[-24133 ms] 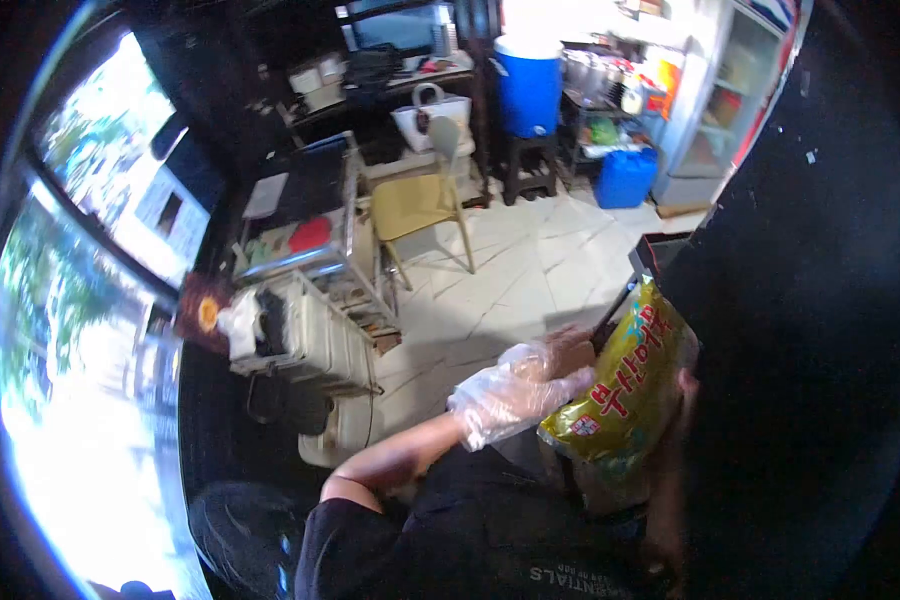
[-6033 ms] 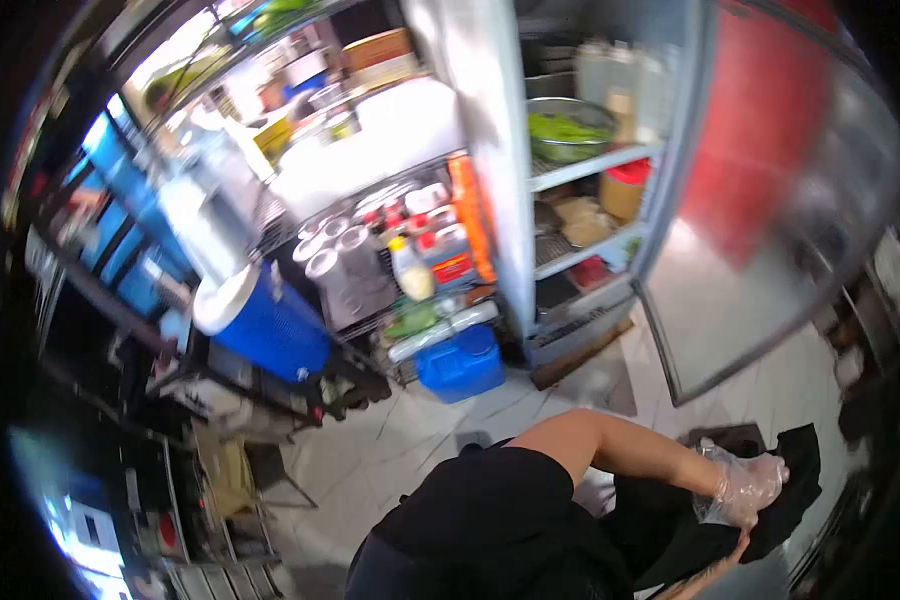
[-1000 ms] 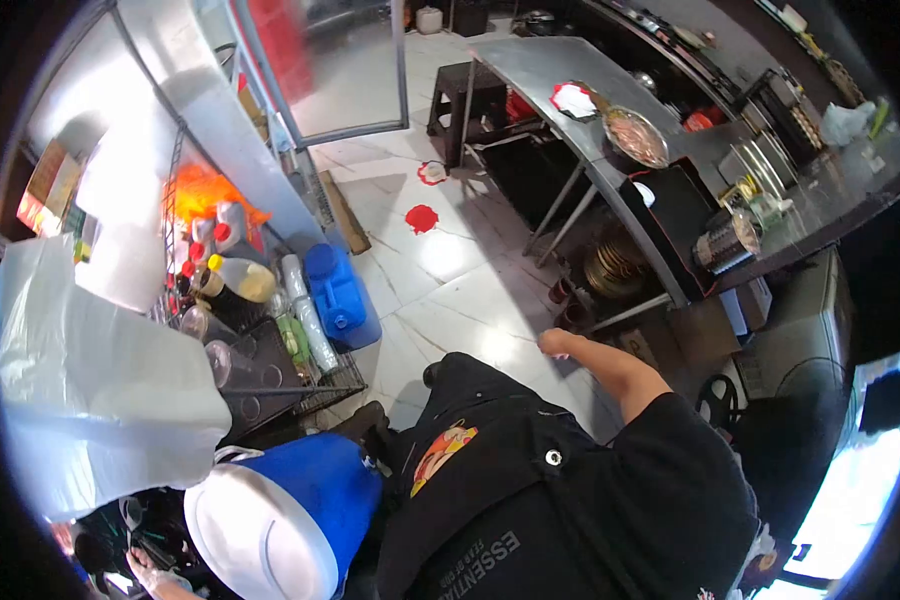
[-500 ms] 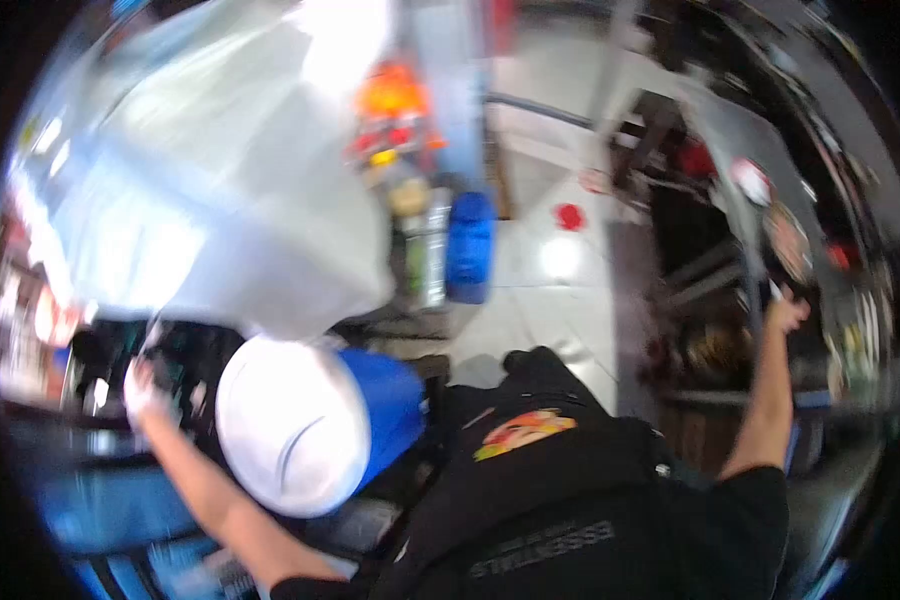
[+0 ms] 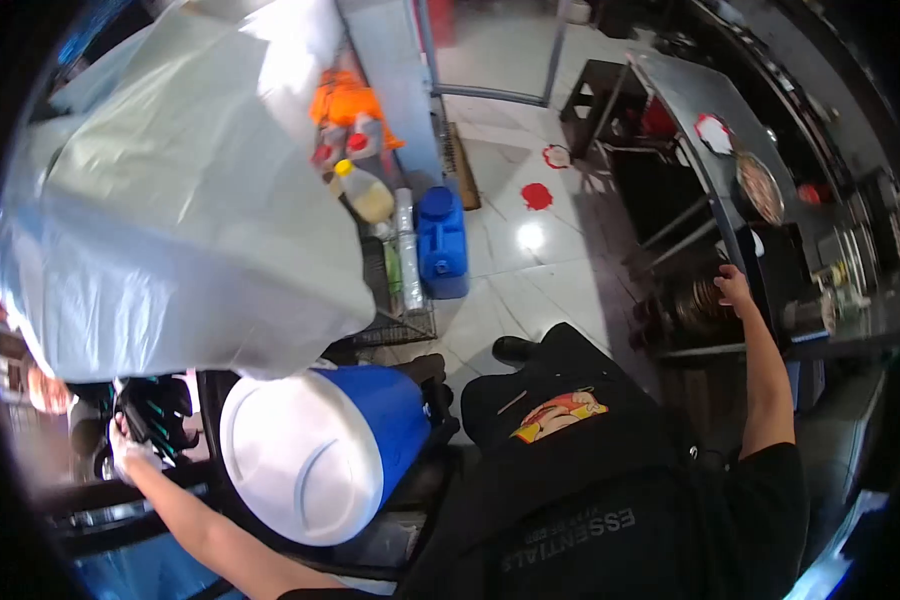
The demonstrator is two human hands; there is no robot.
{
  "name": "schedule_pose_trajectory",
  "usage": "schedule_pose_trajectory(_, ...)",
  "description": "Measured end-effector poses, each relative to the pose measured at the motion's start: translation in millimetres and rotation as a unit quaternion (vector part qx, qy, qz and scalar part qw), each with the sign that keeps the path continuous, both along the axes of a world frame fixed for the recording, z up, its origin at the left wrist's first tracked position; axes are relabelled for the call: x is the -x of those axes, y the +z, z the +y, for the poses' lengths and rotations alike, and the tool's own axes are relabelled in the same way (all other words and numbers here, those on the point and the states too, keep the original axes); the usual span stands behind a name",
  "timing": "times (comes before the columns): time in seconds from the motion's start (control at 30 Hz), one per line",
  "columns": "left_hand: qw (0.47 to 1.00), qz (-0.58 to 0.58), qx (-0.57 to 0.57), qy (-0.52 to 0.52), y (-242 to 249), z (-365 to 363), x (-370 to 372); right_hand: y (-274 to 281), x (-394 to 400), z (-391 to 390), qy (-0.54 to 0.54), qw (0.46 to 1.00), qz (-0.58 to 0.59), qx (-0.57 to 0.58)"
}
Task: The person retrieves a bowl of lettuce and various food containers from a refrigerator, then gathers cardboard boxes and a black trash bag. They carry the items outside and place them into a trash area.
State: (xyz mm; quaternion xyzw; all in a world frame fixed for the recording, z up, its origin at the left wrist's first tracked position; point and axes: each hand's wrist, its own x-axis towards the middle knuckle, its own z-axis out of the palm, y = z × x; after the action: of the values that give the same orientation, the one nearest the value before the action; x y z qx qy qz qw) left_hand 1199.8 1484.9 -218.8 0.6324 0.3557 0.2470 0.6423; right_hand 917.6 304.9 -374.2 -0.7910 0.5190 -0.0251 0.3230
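Observation:
At the far left my left hand (image 5: 128, 450), in what looks like a clear glove, reaches in among black things (image 5: 160, 415) below a plastic-covered bulk. Its fingers look curled against something dark that I cannot make out. A blue drum (image 5: 395, 420) with a white lid (image 5: 295, 455) stands between that hand and my body. On the other side my right hand (image 5: 733, 288) is bare and stretched out beside the metal table's edge, its fingers apart and holding nothing visible.
A large plastic sheet (image 5: 210, 220) covers the upper left. Bottles (image 5: 368, 190) and a blue jerrycan (image 5: 442, 240) line the walkway. Red spots (image 5: 537, 196) mark the tiled floor (image 5: 510, 300). A metal table (image 5: 690, 90) on the right carries a pan of food (image 5: 760, 188).
The view has shifted and become sharper. In it, my left hand appears lower among the black things, and my right hand sits farther left, now beside the table edge.

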Motion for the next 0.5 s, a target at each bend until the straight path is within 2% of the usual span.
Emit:
schedule_pose_trajectory(0.07,1.0,0.01,-0.004,0.027,-2.3,0.7,-2.1,9.2,28.6,-5.5,0.026,0.998,0.04,0.051)
schedule_pose_trajectory(0.13,0.996,0.041,-0.024,0.074,5.6,-4.5,-1.8,15.2,54.5,-14.2,0.006,0.998,0.042,0.047)
schedule_pose_trajectory(0.17,0.99,0.086,-0.068,0.091,12.6,-13.5,-1.7,15.8,68.1,-21.9,0.003,0.995,0.078,0.06)
schedule_pose_trajectory(0.2,0.942,0.225,-0.244,0.057,22.5,-17.9,-3.8,17.9,77.8,-27.2,0.001,0.991,0.115,0.074)
schedule_pose_trajectory(0.23,0.838,0.356,-0.41,0.051,33.1,-24.2,-5.5,16.4,87.5,-32.1,0.004,0.987,0.145,0.073)
schedule_pose_trajectory(0.27,0.508,0.542,-0.669,0.004,41.8,-31.5,-7.9,8.7,91.9,-36.6,0.0,0.987,0.146,0.073)
schedule_pose_trajectory(0.3,0.464,0.52,-0.715,0.058,45.3,-41.2,5.4,-3.1,98.5,-40.8,0.047,0.98,0.186,0.058)
schedule_pose_trajectory(0.33,0.51,0.456,-0.72,0.113,49.3,-52.7,15.5,-6.3,104.5,-45.4,0.092,0.969,0.225,0.042)
schedule_pose_trajectory(0.37,0.572,0.364,-0.716,0.164,56.8,-65.4,26.9,-6.4,95.6,-41.7,0.103,0.956,0.274,-0.028)
schedule_pose_trajectory(0.4,0.603,0.278,-0.719,0.207,62.4,-85.9,37.8,-0.9,78.7,-32.2,0.115,0.936,0.319,-0.099)
schedule_pose_trajectory(0.47,0.633,0.102,-0.719,0.269,81.8,-163.7,58.6,-42.5,66.7,-57.0,0.223,0.876,0.377,-0.203)
schedule_pose_trajectory(0.5,0.634,0.022,-0.716,0.292,90.7,-212.0,69.5,-55.0,51.0,-59.9,0.201,0.878,0.388,-0.194)
